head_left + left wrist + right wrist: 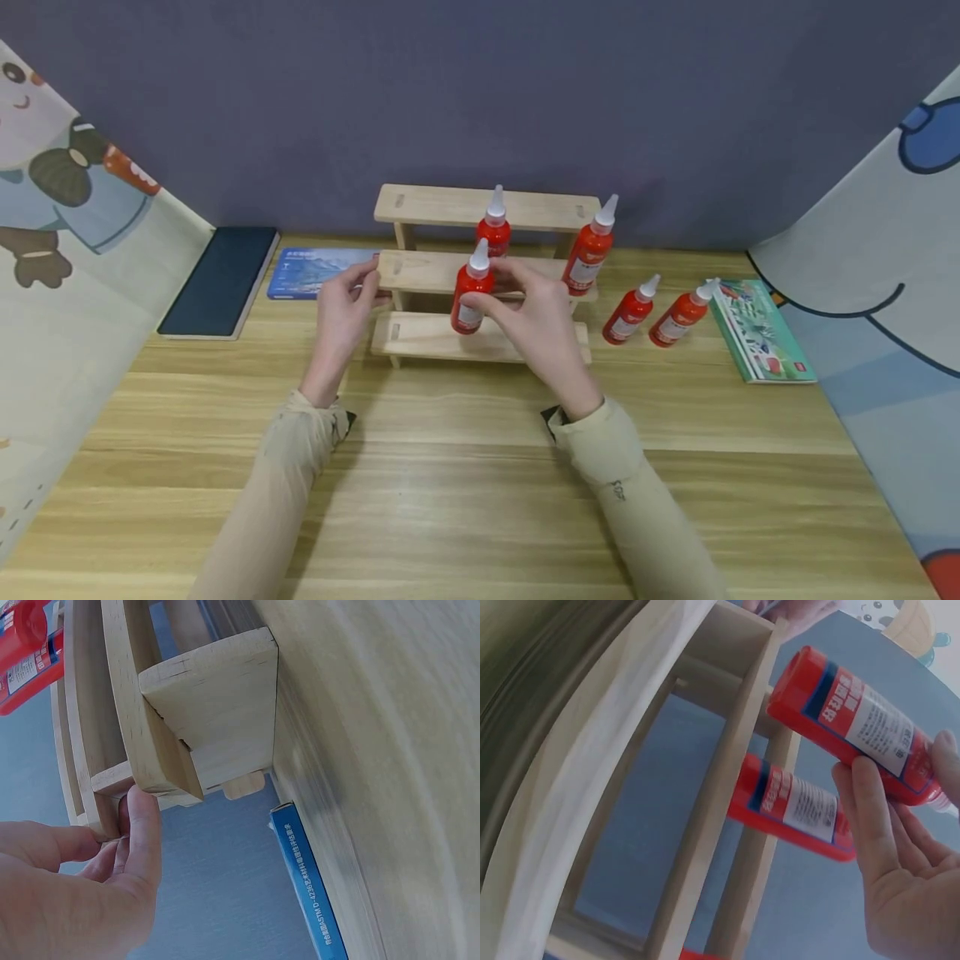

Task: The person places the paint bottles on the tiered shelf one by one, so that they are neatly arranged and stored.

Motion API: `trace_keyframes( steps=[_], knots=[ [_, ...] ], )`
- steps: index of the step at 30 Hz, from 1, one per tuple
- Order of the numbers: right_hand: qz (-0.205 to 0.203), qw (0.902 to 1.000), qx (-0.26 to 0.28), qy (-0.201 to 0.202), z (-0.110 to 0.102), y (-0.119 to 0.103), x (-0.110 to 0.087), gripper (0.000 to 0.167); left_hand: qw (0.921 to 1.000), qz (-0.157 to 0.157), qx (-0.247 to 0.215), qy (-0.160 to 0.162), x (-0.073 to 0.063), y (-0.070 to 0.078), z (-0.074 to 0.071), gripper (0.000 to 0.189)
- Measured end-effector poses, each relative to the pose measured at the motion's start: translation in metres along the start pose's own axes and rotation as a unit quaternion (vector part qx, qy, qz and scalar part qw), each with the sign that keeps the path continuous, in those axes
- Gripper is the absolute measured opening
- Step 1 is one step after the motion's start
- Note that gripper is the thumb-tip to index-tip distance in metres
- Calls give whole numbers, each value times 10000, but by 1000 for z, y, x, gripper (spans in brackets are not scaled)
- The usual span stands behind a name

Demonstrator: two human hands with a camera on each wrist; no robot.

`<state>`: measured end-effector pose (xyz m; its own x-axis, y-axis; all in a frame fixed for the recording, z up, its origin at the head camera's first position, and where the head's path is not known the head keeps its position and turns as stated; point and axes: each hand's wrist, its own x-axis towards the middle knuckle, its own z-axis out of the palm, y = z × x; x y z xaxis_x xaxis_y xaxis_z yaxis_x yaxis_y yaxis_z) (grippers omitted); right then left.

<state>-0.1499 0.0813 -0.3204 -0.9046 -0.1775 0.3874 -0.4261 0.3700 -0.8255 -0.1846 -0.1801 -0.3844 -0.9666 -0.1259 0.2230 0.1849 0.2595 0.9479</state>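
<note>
My right hand (536, 312) holds a red bottle (467, 304) with a white pointed nozzle between thumb and fingers, raised in front of the middle board. In the right wrist view this bottle (847, 724) tilts, its base clear of the boards. With thumb and fingers my left hand (348, 300) pinches the left end of the three-tier wooden rack's (420, 271) middle board; the left wrist view shows that grip close up. Behind the held bottle another red bottle (495, 232) stands on the rack, partly hidden. A further red bottle (588, 257) stands at the middle board's right end.
Two red bottles, one nearer the rack (627, 318) and one farther right (681, 318), stand on the wooden table (450, 483). A green book (765, 333) lies at the right. To the left are a blue box (307, 271) and a dark notebook (217, 279).
</note>
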Motion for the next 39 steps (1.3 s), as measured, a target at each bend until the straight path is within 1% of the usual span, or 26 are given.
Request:
trace_keyframes(
  steps=[5,11,15,25,34,39],
  knots=[
    [28,10000,12,-26,12,-3,5,47,10000,24,56,-5,0,0,-1,34],
    [-305,9991,-293,106,25,-6,13,48,9999,62,113,-5,0,0,-2,35],
    [-386,9983,-407,162,31,-8,18,48,9999,51,140,7,0,0,-2,35],
    [-502,9980,-326,218,45,-12,31,46,9998,33,170,85,2,2,0,34],
    [-728,9955,-492,362,56,-10,40,47,9997,26,223,114,2,2,2,33],
    [-771,9945,-548,443,62,-11,47,47,9997,9,222,120,2,3,3,33]
  ],
)
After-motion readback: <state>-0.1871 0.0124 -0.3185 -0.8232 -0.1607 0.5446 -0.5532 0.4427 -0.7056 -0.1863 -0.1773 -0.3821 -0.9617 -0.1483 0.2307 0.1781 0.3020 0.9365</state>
